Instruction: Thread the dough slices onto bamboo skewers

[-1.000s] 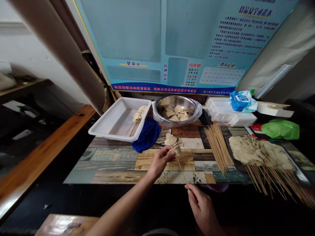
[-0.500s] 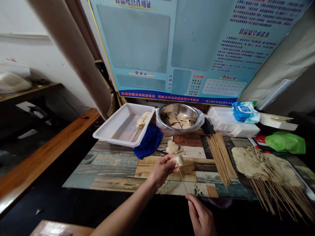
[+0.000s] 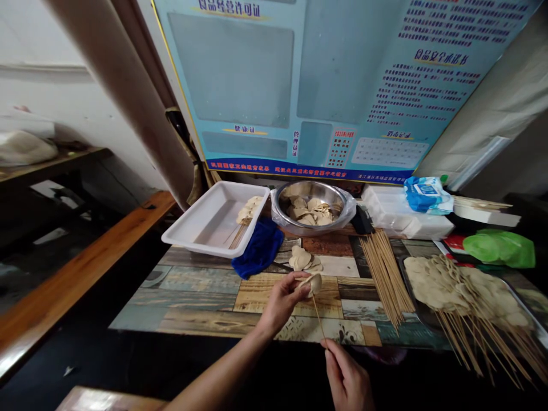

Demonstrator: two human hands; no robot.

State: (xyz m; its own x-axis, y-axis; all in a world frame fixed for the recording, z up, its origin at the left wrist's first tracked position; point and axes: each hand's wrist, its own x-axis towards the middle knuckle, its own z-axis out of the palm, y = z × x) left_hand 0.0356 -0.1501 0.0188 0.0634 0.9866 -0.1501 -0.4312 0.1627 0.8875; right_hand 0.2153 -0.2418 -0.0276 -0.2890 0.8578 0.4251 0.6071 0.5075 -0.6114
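My left hand [image 3: 283,298] pinches a folded pale slice [image 3: 314,282] over the patterned table [image 3: 201,302]. A thin bamboo skewer [image 3: 318,317] runs from that slice down to my right hand [image 3: 347,378], whose fingers are closed on its lower end. A few loose pale slices [image 3: 302,260] lie on the table just beyond my left hand. Behind them stands a steel bowl [image 3: 314,206] with several more slices.
A white tray [image 3: 214,220] at back left holds a few finished skewers. A blue cloth [image 3: 259,250] lies beside it. Loose bamboo skewers [image 3: 385,273] lie in a bundle to the right, next to a tray of many loaded skewers [image 3: 464,294]. White boxes, a blue packet [image 3: 426,194] and a green bag [image 3: 499,247] stand behind.
The view has tilted up slightly. My left hand has folded the slice tighter around the skewer tip, and my right hand has stayed on the skewer's end.
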